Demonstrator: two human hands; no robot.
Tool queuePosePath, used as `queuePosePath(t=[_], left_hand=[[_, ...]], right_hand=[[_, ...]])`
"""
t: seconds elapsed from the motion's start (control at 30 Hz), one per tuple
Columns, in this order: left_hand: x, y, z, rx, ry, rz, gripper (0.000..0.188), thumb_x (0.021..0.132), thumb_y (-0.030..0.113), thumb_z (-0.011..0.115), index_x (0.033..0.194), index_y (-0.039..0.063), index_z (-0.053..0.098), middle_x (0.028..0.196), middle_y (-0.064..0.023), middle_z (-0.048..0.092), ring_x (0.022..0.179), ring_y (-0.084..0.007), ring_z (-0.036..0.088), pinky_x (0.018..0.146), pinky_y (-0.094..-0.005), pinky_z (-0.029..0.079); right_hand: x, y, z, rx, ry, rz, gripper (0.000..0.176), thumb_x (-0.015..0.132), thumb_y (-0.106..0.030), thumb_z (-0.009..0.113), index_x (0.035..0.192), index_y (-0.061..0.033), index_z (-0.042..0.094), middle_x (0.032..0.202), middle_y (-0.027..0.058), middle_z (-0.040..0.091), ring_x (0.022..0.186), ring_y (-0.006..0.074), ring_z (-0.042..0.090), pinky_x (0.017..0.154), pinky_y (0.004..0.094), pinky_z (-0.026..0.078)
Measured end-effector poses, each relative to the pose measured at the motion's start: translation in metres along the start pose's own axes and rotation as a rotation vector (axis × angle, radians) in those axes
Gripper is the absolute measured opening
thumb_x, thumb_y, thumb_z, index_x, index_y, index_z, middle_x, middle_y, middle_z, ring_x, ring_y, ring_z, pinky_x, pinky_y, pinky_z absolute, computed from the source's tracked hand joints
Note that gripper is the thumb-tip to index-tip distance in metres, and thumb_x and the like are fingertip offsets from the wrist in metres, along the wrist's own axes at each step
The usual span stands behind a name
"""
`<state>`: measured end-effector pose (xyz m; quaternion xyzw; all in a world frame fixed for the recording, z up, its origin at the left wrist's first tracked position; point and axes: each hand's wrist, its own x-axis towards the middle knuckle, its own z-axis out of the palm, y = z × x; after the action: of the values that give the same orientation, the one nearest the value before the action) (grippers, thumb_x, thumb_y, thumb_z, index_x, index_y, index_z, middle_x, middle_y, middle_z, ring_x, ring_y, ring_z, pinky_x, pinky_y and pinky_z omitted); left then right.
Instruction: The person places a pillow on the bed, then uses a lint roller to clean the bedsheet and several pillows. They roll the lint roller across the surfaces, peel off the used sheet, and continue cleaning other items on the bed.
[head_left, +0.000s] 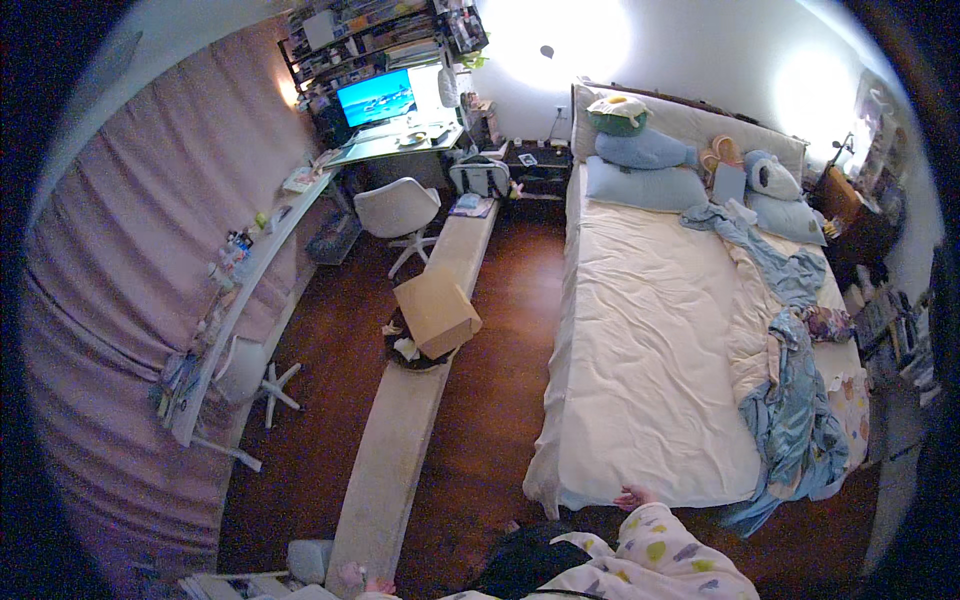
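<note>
My right hand is at the foot of the bed, in front of the mattress edge. Its fingers look spread, and I see nothing in them; whether it touches the sheet I cannot tell. A pale sleeve with leaf shapes covers that arm. Only part of my left hand shows at the bottom edge, beside a small pink thing too blurred to name. Whether it grips anything is unclear. Before me lies a cream bed sheet, wrinkled, with a crumpled blue quilt along its right side.
A long beige runner crosses the wooden floor. On it stands a cardboard box over a dark bin. White swivel chairs stand near the narrow white desk. Pillows lie at the headboard.
</note>
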<state>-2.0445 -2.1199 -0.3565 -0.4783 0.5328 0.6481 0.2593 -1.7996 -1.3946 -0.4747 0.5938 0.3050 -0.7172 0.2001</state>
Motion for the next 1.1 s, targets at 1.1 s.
queuePosePath(t=[1.1], left_hand=[[0.221, 0.427, 0.722, 0.876, -0.355, 0.376, 0.026, 0.083, 0.027, 0.053, 0.094, 0.004, 0.057, 0.079, -0.0089, 0.063, 0.066, -0.0206, 0.061, 0.057, -0.0343, 0.049]], right_hand=[[0.076, -0.232, 0.130, 1.094, 0.416, -0.309, 0.021, 0.088, -0.029, 0.043, 0.092, -0.0091, 0.039, 0.073, 0.0144, 0.054, 0.063, 0.0266, 0.054, 0.054, 0.0393, 0.046]])
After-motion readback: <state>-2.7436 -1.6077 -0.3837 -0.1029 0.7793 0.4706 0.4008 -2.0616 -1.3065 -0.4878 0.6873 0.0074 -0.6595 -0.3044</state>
